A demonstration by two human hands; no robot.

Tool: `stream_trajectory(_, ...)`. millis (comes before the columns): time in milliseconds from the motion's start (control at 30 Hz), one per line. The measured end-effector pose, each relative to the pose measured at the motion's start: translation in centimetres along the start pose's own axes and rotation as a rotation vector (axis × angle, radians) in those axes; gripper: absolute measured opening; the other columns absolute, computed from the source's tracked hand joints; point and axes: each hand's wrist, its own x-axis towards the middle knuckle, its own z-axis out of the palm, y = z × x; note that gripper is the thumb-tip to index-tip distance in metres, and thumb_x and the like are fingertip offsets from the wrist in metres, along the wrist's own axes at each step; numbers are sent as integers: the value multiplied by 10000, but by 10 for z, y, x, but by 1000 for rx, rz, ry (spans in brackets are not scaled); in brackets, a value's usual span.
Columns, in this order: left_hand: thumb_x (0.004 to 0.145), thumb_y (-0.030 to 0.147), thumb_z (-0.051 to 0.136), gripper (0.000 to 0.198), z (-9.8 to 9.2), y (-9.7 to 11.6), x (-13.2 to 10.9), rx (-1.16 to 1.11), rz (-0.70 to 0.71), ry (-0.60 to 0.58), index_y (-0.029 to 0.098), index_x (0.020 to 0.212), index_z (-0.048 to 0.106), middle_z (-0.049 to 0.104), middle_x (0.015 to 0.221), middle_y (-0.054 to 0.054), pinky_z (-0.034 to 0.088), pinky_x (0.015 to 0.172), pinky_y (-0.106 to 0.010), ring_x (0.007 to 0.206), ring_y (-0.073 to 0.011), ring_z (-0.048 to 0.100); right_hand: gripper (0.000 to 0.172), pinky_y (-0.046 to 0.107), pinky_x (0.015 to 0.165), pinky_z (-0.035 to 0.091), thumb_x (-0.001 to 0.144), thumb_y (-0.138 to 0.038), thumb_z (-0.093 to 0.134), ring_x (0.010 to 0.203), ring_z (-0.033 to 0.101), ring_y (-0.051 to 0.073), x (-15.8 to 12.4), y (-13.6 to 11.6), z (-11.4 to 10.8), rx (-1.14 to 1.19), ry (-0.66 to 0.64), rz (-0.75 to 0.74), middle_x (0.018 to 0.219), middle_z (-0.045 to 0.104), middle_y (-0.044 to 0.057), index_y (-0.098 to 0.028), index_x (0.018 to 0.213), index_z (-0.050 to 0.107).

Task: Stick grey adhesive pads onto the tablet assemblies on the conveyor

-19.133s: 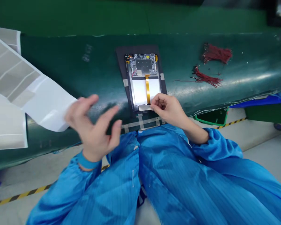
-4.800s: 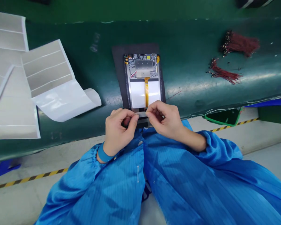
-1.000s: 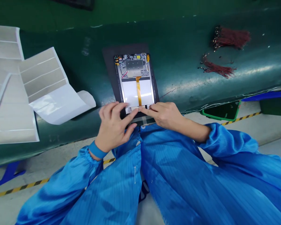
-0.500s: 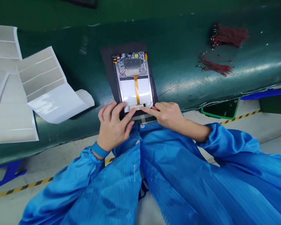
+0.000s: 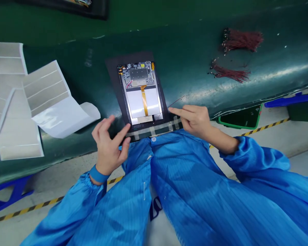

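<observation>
An opened tablet [image 5: 141, 92] lies on a dark mat [image 5: 113, 78] on the green bench, its circuit board at the far end and an orange flex cable down the white middle. A grey tape strip [image 5: 145, 119] sits across its near edge. My left hand [image 5: 109, 143] hovers just left of the near corner with fingers spread, holding nothing. My right hand [image 5: 195, 118] rests at the near right corner, index finger stretched toward the tablet's edge and the other fingers curled, next to a thin red wire [image 5: 173, 101].
Curled white backing sheets with grey tape strips [image 5: 48, 99] lie at the left of the bench. Two bundles of red wires [image 5: 240, 39] lie at the far right. Taped strips mark the bench's near edge [image 5: 154, 130]. A green bin [image 5: 236, 119] sits below the bench.
Both hands have come off the tape strip on the tablet's near edge. The left drew back to the left and opened; the right slid to the right corner.
</observation>
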Motion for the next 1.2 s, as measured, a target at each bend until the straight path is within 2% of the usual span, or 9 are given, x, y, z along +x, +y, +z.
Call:
stream_trajectory(100,1002,351,603,676,-2,2,1,-55,-157,19,266,1646,415,393,1662,-185,427,1173,-602,1483,-412,427,380,310,729,506,1024,-143,452,813,646,183,-8,-1,-1,75,123,36,917,732,72,-118,1312,698)
stream_trajectory(267,981,357,635,713,9,16,9,35,-79,44,248,1648,407,423,1635,-199,372,1199,-620,1458,-422,421,309,363,753,500,984,-164,523,886,576,231,-9,-13,11,82,173,-47,992,673,106,-161,1233,706)
stream_trajectory(433,955,288,662,642,23,26,16,108,56,23,292,1581,520,356,1674,-173,336,1232,-628,1509,-428,344,425,470,952,450,1001,-238,550,1179,511,299,0,-24,27,31,24,-127,1355,607,125,-277,1409,664)
stream_trajectory(533,958,273,662,625,24,25,16,158,83,-10,303,1569,537,345,1688,-168,330,1232,-641,1536,-434,315,469,472,951,397,1016,-294,569,1245,457,329,5,-29,34,-70,-50,-188,1468,572,129,-301,1482,619)
stream_trajectory(733,968,299,649,498,5,7,-2,80,-32,39,261,1464,630,387,1658,-174,397,1194,-597,1491,-413,414,334,460,905,388,1014,-304,581,1189,495,325,-4,-10,24,-29,31,-141,1390,592,140,-266,1325,696)
stream_trajectory(867,1001,387,607,659,5,10,-1,10,-190,-11,177,1604,447,500,1576,-217,456,1128,-552,1379,-381,522,358,483,931,442,990,-347,582,1142,525,327,-9,-8,18,82,42,54,1284,606,182,-150,1280,649)
stream_trajectory(1033,989,389,607,639,-8,15,15,97,-94,105,221,1590,472,614,1435,-171,438,1115,-570,1276,-360,592,491,545,991,445,973,-393,571,1157,506,360,1,-12,15,86,-5,240,1315,571,201,-143,1395,576)
stream_trajectory(1133,955,427,672,709,-33,-5,27,268,-123,189,264,1612,459,415,1652,-153,311,1229,-651,1485,-438,412,536,551,1005,448,974,-400,570,1156,502,359,6,-7,10,73,23,222,1336,554,200,-144,1444,545)
stream_trajectory(1200,941,528,672,783,-47,-28,28,336,-252,113,235,1628,437,306,1726,-154,244,1248,-730,1556,-511,270,528,540,997,454,973,-384,573,1151,507,354,8,-2,6,56,32,193,1345,552,202,-135,1439,554)
